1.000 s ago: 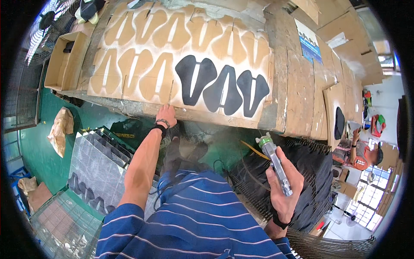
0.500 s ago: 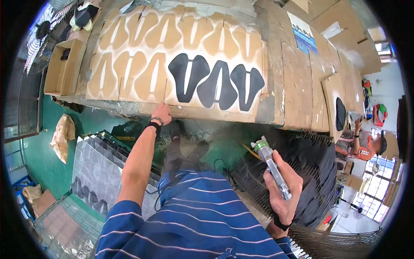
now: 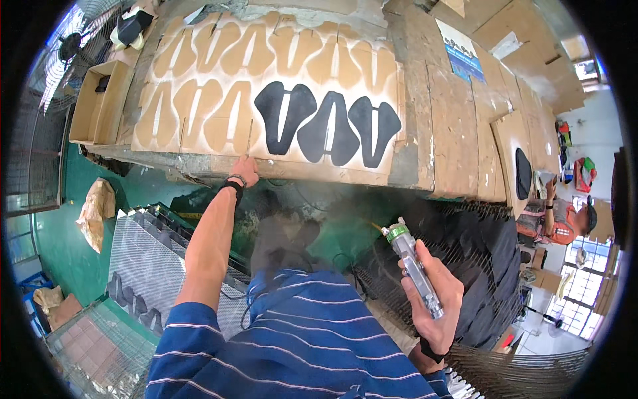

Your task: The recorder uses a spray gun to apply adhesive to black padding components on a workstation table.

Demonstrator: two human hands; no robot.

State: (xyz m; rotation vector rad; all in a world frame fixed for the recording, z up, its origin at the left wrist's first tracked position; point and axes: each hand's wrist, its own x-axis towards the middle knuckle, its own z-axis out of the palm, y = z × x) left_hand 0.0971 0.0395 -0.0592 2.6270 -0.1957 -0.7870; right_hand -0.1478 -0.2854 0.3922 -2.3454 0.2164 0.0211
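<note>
On the table lies a cardboard sheet with white overspray around rows of bare brown, notched shapes. Three black V-shaped pieces, the left one, the middle one and the right one, lie in its near right part. My left hand is at the sheet's near edge, its fingers curled and partly hidden. Off to the right, below table height, my right hand is wrapped round a silver spray gun with a green ring near its nozzle. The nozzle points up and left, apart from the sheet.
A wire rack with dark pieces stands right of my legs; mesh racks are at left. An open carton and a fan sit far left. Another person is at the far right. Crumpled brown paper lies on the green floor.
The spray gun has shifted slightly left, and its nozzle sits a little lower. The view has moved a little, and dark haze shows over my legs. My left hand stays at the sheet's edge.
</note>
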